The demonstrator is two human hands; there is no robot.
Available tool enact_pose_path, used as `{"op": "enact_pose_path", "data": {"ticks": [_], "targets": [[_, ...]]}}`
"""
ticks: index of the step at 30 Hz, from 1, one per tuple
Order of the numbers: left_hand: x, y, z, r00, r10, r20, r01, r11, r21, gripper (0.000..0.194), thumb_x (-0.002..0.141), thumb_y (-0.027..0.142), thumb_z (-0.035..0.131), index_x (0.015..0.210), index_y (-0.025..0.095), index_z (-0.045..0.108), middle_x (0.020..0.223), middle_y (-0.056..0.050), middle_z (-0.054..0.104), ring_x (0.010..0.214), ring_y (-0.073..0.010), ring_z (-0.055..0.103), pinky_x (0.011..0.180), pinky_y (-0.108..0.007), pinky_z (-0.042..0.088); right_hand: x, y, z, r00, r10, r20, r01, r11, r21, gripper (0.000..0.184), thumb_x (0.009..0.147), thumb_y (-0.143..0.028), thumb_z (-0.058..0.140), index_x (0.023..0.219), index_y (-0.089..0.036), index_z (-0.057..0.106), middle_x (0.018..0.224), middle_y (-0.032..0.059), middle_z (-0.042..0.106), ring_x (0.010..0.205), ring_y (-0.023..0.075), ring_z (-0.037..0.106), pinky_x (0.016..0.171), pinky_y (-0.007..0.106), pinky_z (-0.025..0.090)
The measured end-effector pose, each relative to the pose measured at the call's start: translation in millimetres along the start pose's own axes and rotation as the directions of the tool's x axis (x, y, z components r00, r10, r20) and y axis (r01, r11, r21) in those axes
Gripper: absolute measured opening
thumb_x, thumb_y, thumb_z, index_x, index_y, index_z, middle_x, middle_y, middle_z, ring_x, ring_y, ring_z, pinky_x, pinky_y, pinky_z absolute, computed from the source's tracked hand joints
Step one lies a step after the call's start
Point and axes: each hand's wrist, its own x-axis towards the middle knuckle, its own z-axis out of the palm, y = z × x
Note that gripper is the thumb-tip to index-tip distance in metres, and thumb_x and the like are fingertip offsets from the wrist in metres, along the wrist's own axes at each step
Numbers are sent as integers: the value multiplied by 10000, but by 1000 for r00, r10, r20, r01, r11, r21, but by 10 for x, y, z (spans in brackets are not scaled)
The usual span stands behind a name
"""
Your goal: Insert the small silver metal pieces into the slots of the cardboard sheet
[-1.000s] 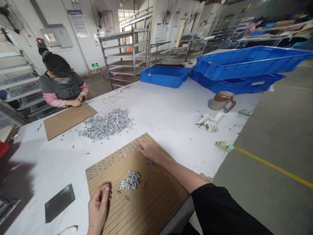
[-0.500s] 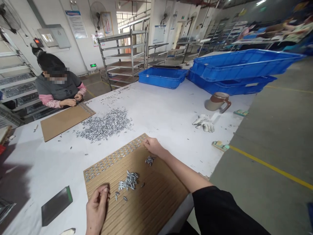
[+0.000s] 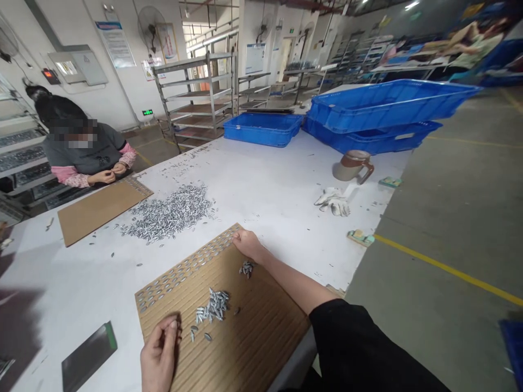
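Observation:
A ribbed brown cardboard sheet (image 3: 261, 332) lies before me on the white table. Rows of small silver spindle-shaped pieces (image 3: 183, 268) line its far edge. My right hand (image 3: 247, 244) is closed at the far right end of these rows, its fingertips pressed together; whatever they hold is hidden. At the sheet's near left edge my left hand (image 3: 158, 354) has thumb and forefinger pinched, and I cannot make out anything between them. A loose pile of the same pieces (image 3: 214, 305) lies mid-sheet, with a smaller cluster (image 3: 246, 269) below my right wrist.
A large heap of silver pieces (image 3: 171, 212) lies beyond the sheet. Across the table a co-worker (image 3: 87, 147) handles something small by another board (image 3: 98, 212). Rightward are a mug (image 3: 347, 167), white gloves (image 3: 333, 202) and blue crates (image 3: 368, 117). A dark flat block (image 3: 87, 359) lies left.
The whole view has shifted slightly, so most things appear a little further left. Both my hands keep nearly the same places on the sheet, still closed.

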Motion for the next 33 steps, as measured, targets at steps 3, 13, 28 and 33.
{"op": "enact_pose_path", "data": {"ticks": [3,13,28,33], "targets": [[11,-27,-2,1000,14,-1,-14,1000,7,624,664,707,740,940,149,782,829,-93,765,666,-209,680,654,-317,588,-4,-36,6,1000,20,0,-20,998,-55,216,928,-183,484,866,-161,690,907,102,740,880,212,672,744,254,408],[44,-64,-4,1000,-12,-15,12,1000,6,646,641,716,752,934,141,774,842,-96,770,667,-207,684,662,-321,593,-191,186,-193,985,-173,-21,174,980,100,155,913,-168,519,954,-173,669,845,35,716,776,164,629,734,239,424],[32,-90,-9,1000,0,13,0,1000,-1,583,683,679,747,945,159,776,855,-87,769,678,-199,681,670,-309,589,-412,221,-209,848,-415,329,497,840,-220,172,842,-84,553,911,-164,690,957,97,725,864,216,637,741,275,426],[24,-43,6,1000,0,0,0,1000,-8,601,667,699,746,920,154,776,805,-81,758,653,-195,669,651,-307,581,-340,290,-359,884,-389,259,436,886,-157,262,841,-22,511,945,-160,709,976,88,739,924,203,645,805,268,422]]}}
